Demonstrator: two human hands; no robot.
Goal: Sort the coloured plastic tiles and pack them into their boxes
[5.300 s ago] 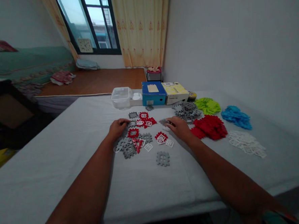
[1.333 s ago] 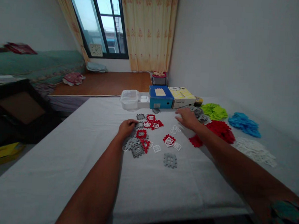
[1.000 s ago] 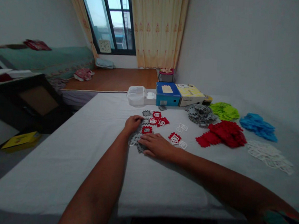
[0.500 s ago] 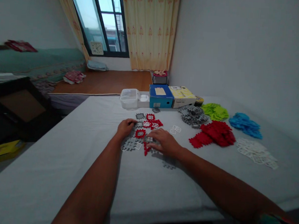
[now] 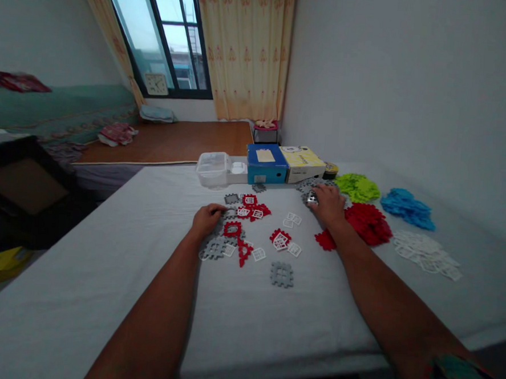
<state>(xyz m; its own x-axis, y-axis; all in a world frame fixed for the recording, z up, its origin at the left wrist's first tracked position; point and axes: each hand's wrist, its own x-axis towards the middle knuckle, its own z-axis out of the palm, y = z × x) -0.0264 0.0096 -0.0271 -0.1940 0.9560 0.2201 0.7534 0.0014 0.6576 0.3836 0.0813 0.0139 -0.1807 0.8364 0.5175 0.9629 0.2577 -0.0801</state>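
Note:
My left hand point(image 5: 206, 221) rests on the sheet at the left edge of the loose pieces, its thumb and index finger closed beside a grey piece point(image 5: 231, 213); what they pinch is hidden. My right hand point(image 5: 330, 204) is over the pile of grey interlocking building pieces point(image 5: 307, 184), with a grey building piece with a white window insert point(image 5: 312, 198) in its fingers. Between the hands lie a red square frame point(image 5: 232, 229), a red triangular piece point(image 5: 243, 252), white window inserts point(image 5: 259, 254) and a grey square piece point(image 5: 282, 275).
Piles of green point(image 5: 358, 187), red point(image 5: 368, 224), blue point(image 5: 407, 208) and white pieces point(image 5: 424, 254) lie to the right. At the back stand a clear plastic box point(image 5: 212, 170), a blue box point(image 5: 266, 164) and a yellow-and-white box point(image 5: 301, 164).
My right hand has moved right and away from me, from the loose pieces to the grey pile, carrying the grey piece. My left hand stays beside the grey pieces. The view has shifted slightly.

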